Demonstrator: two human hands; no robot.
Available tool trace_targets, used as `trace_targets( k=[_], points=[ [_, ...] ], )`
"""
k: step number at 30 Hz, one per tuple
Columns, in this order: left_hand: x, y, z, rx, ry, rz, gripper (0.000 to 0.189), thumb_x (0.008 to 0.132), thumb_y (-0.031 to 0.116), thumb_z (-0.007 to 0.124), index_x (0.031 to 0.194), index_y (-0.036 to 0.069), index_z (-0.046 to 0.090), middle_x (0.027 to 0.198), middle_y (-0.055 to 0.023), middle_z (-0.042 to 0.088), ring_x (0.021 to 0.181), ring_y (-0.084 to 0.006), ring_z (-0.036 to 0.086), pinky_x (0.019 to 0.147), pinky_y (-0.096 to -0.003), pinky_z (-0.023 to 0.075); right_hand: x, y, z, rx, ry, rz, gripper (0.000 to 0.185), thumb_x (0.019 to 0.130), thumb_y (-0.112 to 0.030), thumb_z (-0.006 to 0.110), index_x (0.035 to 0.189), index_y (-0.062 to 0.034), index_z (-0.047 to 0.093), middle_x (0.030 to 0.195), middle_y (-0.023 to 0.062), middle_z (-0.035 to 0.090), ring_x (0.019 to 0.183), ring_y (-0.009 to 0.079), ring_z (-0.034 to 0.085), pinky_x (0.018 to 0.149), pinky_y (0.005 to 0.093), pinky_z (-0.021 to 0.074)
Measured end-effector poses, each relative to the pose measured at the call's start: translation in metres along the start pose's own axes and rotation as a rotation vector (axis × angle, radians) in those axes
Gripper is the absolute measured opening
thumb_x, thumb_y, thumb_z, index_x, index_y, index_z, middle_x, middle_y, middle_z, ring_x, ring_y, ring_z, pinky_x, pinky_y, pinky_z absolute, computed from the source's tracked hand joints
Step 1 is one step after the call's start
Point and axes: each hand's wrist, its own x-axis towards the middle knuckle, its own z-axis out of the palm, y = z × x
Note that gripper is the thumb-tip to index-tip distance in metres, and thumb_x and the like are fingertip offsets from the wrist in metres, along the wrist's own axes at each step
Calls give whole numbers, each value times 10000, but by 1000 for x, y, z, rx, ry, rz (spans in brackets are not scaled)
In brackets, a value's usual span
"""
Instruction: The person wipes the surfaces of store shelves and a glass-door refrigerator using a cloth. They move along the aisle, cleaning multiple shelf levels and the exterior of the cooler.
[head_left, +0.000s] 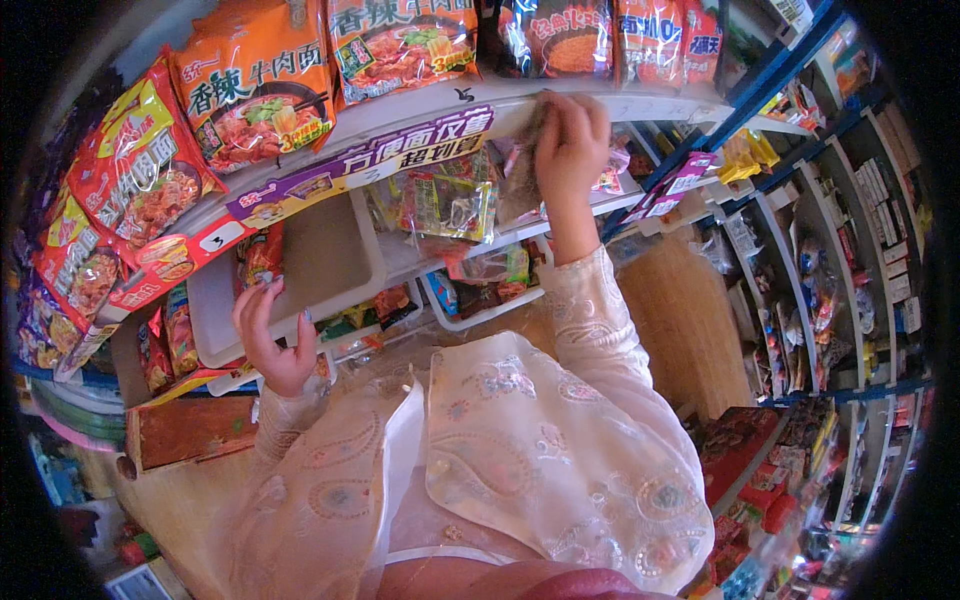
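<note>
At the edge of the upper shelf (622, 106), my right hand (571, 146) is closed on a blurred greyish-brown cloth (523, 161), which hangs down from the fingers. Part of the cloth is hidden by the hand. My left hand (276, 341) is lower and to the left, palm partly up, fingers curled and apart, with nothing in it. Its fingertips are close to a red snack packet (262, 253) and a white plastic tray (202, 330). Orange instant noodle packs (259, 90) stand on the upper shelf, above a printed promotional strip (360, 169).
Red noodle packs (142, 165) lean at the left end of the upper shelf. Clear-wrapped snack packets (450, 206) lie on the level below, over a white basket (487, 319). A blue shelf post (780, 79) rises at right, beside more stocked shelves. A wooden box (191, 431) is at lower left.
</note>
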Motion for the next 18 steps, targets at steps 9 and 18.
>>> trace_targets(
  k=[9,18],
  points=[
    [2,-1,7,7,-24,-4,439,712,68,643,1134,3,538,1103,-129,585,1067,-331,501,944,-423,360,-4,-5,1,42,74,-119,120,743,14,649,846,-47,642,839,113,608,778,267,580,710,338,465],
    [-1,1,7,21,-53,11,448,720,53,637,1152,11,526,1114,-132,584,1066,-333,499,941,-440,364,-7,-10,4,104,27,-183,110,734,-8,642,828,-66,642,837,103,605,790,281,573,726,361,457]
  ],
)
